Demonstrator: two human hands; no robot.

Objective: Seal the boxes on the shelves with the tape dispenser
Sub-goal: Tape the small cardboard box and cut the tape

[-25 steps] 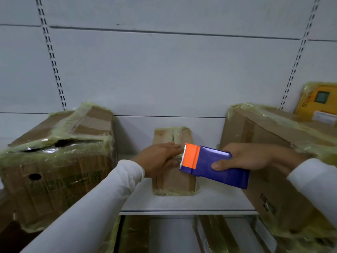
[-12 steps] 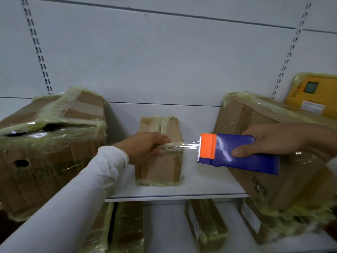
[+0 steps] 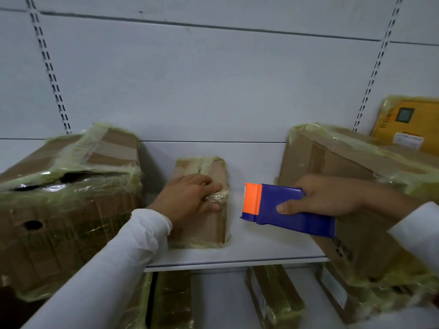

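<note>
A small brown cardboard box (image 3: 202, 203), narrow and upright, stands in the middle of the white metal shelf (image 3: 256, 248), its top seam and lower edges wrapped in yellowish clear tape, with a crumpled strip across its upper front edge. A blue plastic tape dispenser with an orange toothed cutter end (image 3: 282, 208) is held just to its right, clear of the box, cutter pointing towards it. A large, battered, tape-wrapped cardboard box (image 3: 64, 198) sits to the left, its top gaping open in a dark slit. Another large taped cardboard box (image 3: 356, 167) sits on the right, tilted.
</note>
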